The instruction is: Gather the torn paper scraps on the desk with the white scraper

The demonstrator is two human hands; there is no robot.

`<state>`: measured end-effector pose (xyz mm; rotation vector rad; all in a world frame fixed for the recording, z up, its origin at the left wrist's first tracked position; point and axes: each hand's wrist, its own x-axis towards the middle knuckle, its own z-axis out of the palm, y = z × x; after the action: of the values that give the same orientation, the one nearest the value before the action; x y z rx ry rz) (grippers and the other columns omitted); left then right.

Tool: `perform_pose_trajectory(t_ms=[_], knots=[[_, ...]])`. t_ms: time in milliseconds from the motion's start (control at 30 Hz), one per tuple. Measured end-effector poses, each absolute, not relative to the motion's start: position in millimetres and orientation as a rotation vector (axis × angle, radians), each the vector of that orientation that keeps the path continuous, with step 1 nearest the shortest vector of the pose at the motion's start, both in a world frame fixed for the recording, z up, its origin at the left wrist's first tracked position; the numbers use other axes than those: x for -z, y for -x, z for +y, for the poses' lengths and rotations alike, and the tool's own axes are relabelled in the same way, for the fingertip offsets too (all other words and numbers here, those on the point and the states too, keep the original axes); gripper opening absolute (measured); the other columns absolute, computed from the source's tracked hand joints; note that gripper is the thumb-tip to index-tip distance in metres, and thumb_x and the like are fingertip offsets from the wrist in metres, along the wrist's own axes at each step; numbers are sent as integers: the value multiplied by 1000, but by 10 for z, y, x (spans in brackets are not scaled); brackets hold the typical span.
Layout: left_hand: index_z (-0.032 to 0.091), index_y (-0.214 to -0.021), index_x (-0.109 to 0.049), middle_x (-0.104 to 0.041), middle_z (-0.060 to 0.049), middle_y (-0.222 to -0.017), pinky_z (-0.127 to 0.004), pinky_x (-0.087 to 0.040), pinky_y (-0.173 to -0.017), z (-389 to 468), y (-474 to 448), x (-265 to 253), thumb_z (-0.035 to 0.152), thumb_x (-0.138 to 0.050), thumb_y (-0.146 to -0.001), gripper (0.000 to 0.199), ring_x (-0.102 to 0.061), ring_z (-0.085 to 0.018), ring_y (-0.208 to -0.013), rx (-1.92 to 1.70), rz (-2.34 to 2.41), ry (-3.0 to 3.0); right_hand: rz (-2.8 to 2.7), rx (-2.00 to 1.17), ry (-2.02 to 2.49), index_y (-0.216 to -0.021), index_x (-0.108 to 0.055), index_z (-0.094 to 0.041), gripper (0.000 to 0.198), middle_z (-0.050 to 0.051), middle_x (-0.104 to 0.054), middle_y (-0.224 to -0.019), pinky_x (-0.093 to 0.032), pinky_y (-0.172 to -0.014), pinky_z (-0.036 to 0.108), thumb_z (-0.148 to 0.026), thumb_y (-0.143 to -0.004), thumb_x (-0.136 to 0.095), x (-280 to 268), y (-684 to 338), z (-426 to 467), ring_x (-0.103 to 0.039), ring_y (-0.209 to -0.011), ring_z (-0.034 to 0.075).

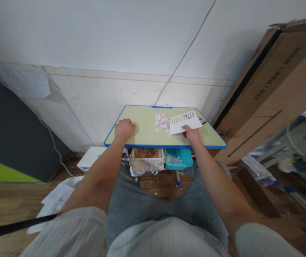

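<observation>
My right hand (191,135) grips a white card with a row of slots cut through it (185,123), thumb on top and fingers underneath. The card is tilted above the right part of a small pale-yellow table (144,134) with a blue edge. Just left of the card lies a heap of small white paper pieces (162,120), some with pinkish marks. Partly covered by the card, a dark and reddish flat item (202,120) shows at its right. My left hand (125,128) rests palm down on the table's left part, holding nothing, its fingers apart and slightly bent.
Below the tabletop hang a cloth-lined basket (147,165) and a turquoise bin (179,163) with white scraps inside. Large cardboard boxes (270,85) lean at the right. A white box (92,158) and papers (59,198) are on the floor at left. A wall stands behind the table.
</observation>
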<state>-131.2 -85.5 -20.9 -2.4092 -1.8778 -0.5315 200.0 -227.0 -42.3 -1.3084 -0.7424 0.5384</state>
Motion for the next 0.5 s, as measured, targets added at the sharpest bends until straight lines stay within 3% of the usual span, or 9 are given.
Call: perform_pose_trajectory(t_ms=[500], knots=[[15,-143,-77,-72,-25,-152,-56,-53,-117,-846,1314,210,36,-47,-107,52,-63,-42,-143,548,-1882,2426,-702,-531,1296,-85,-63,-23,19,-3,-66,-59,-37,-37,22,-22,-67,-71,404,-1995,-2287,-52,-45,14]])
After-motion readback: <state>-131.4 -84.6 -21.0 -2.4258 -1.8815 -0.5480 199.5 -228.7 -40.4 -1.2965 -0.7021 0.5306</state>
